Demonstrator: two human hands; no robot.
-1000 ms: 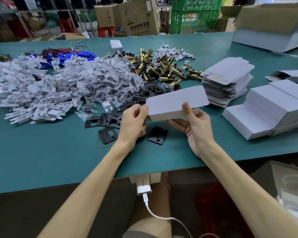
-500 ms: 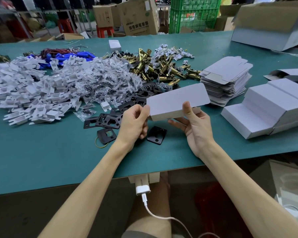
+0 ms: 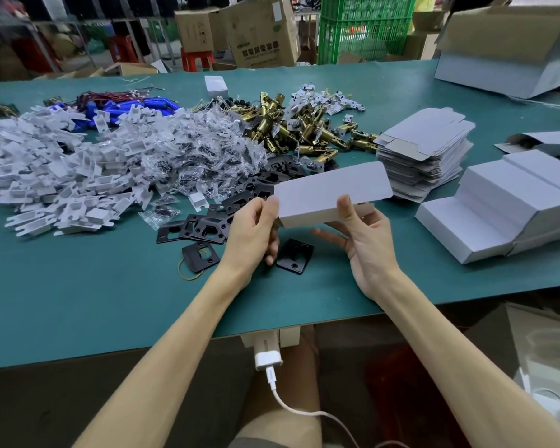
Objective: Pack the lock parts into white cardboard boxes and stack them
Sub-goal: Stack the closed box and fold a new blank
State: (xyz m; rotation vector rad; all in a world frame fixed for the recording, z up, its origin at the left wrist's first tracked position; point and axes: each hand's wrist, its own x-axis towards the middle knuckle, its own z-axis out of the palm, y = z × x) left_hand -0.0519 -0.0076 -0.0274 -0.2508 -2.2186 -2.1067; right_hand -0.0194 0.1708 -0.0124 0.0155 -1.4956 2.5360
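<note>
The left hand (image 3: 253, 227) pinches one end and the right hand (image 3: 366, 240) grips the side of a closed white box (image 3: 330, 189), held above the worktop (image 3: 110, 302) near its front edge. Its contents are hidden.

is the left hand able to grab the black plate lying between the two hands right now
Likely not yet: the left hand pinches one end of the white box. The black plate lies mostly uncovered beside it.
</note>
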